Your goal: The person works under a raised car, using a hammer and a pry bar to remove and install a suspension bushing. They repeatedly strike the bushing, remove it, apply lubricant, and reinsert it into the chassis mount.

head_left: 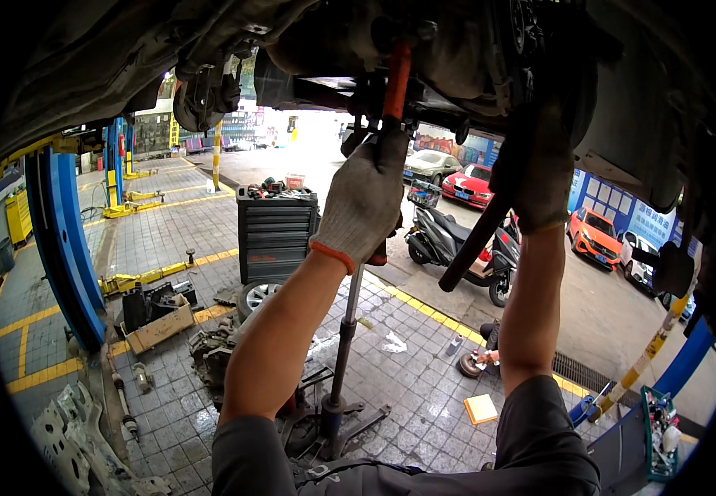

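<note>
Grey-gloved, the left hand (363, 186) is wrapped around an orange bar (397, 78), which reaches up at twelve o'clock into the vehicle's dark underside (325, 50). At two o'clock, the right hand (539, 169) sits in shadow; I cannot tell whether it is closed on the black bar (475, 246) slanting from it toward seven. A tool cabinet (278, 236) stands at nine, a scooter (457, 240) at three.

One fisheye view looks forward from the person's head, beneath a vehicle underside (118, 58). The forearms (279, 326) are close before it.
</note>
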The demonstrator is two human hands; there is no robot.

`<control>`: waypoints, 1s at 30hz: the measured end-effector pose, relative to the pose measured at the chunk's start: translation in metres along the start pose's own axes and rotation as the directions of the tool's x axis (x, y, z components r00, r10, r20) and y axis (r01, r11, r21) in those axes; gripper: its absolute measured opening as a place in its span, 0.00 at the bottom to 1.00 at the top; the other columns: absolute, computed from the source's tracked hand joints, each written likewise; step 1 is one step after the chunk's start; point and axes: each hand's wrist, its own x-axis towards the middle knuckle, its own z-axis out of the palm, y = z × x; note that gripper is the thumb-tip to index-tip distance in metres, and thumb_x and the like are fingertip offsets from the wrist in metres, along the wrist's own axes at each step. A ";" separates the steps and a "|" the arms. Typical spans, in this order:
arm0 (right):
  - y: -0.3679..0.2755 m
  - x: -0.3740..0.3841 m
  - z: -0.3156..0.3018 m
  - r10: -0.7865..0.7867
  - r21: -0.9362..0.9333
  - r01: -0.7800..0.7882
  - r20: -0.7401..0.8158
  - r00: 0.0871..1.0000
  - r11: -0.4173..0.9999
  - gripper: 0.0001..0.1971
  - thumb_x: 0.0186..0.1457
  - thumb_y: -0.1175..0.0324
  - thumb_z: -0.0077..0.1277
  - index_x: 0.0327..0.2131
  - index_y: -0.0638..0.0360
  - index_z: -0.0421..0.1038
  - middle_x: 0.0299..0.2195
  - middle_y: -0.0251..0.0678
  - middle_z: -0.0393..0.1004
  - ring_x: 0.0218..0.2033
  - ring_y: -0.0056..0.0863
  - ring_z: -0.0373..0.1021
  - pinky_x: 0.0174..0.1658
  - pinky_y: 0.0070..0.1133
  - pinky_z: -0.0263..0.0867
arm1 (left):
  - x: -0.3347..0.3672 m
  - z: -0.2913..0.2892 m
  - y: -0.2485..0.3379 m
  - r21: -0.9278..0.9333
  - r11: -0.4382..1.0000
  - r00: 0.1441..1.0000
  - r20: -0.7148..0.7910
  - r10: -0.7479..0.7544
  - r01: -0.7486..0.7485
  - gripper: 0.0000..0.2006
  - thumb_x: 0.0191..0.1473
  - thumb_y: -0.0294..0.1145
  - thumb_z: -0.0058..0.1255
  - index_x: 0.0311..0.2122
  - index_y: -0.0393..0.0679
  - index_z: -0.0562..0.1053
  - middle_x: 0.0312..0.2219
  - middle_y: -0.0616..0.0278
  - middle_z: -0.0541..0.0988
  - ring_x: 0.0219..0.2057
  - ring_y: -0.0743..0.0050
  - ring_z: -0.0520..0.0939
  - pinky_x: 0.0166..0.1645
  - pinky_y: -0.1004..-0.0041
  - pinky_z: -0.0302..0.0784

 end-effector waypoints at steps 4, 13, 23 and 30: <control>0.021 0.025 -0.007 -0.410 -0.501 0.514 0.311 0.858 0.697 0.12 0.57 0.77 0.49 0.45 0.60 0.69 0.31 0.42 0.74 0.30 0.38 0.74 0.35 0.29 0.74 | 0.000 0.000 0.002 0.085 0.996 1.000 0.007 -0.026 0.025 0.35 0.68 0.64 0.34 0.38 0.34 0.74 0.21 0.45 0.78 0.29 0.49 0.83 0.38 0.54 0.76; 0.023 0.031 -0.028 -0.185 -0.056 0.191 0.109 0.977 0.980 0.11 0.67 0.60 0.48 0.38 0.58 0.72 0.23 0.31 0.70 0.21 0.23 0.68 0.25 0.26 0.67 | -0.007 -0.011 0.015 -0.133 0.977 0.981 0.121 -0.151 0.166 0.35 0.65 0.68 0.37 0.33 0.37 0.71 0.15 0.66 0.70 0.15 0.74 0.73 0.19 0.71 0.68; 0.006 -0.010 0.016 0.218 0.207 -0.272 0.252 0.943 0.940 0.21 0.69 0.45 0.44 0.39 0.55 0.68 0.19 0.26 0.65 0.11 0.17 0.61 0.12 0.19 0.60 | 0.007 -0.020 0.003 0.025 0.995 0.993 0.057 -0.102 0.100 0.40 0.65 0.71 0.31 0.32 0.34 0.72 0.17 0.61 0.71 0.19 0.70 0.74 0.27 0.65 0.71; 0.017 -0.015 0.032 0.191 0.328 -0.220 0.118 0.974 0.919 0.21 0.72 0.48 0.39 0.37 0.56 0.68 0.18 0.27 0.66 0.12 0.18 0.63 0.14 0.19 0.63 | 0.020 -0.032 0.000 0.265 0.962 0.997 0.063 0.050 -0.065 0.39 0.66 0.69 0.34 0.38 0.33 0.74 0.20 0.57 0.76 0.23 0.67 0.80 0.32 0.64 0.75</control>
